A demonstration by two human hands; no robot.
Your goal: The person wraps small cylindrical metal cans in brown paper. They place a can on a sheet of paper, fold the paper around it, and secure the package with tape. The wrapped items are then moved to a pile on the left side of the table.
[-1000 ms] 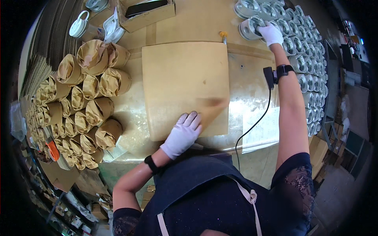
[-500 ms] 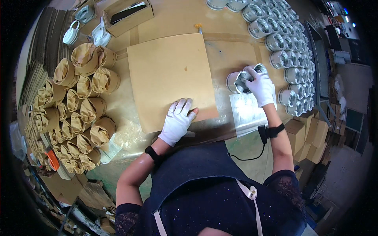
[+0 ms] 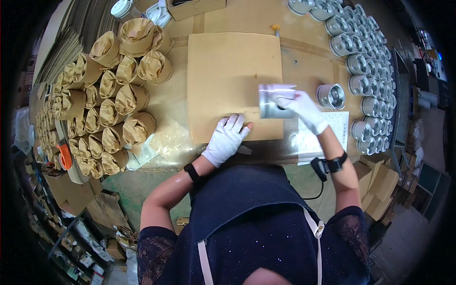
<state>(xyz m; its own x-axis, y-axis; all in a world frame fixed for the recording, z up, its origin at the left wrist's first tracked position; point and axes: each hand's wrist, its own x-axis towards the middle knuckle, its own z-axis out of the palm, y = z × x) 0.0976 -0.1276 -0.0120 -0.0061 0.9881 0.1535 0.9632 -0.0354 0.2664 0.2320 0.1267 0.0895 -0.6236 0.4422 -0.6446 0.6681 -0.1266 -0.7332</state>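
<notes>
My right hand [image 3: 308, 113], in a white glove, grips a silvery metal piston [image 3: 270, 108]. The piston is tilted on its side over the right part of a stack of brown paper sheets [image 3: 228, 71], slightly smeared by motion. Whether it touches the paper I cannot tell. On the near edge of that paper lies my gloved left hand [image 3: 224, 142], palm down with its fingers stretched out and nothing in them. Another piston [image 3: 331, 96] stands by itself to the right of my right hand, just beyond a white printed sheet [image 3: 336, 128].
Rows of bare pistons [image 3: 363, 85] line the table's right side. Many paper-wrapped bundles [image 3: 130, 98] crowd the left, near orange-handled scissors [image 3: 64, 154]. Behind them rise stacked cardboard sheets [image 3: 78, 35]. A lidded jar [image 3: 124, 10] and an open cardboard box [image 3: 197, 8] stand at the back.
My right hand has lifted one of the two pistons and carried it left over the brown paper. My left hand stays on the paper. The whole view has shifted.
</notes>
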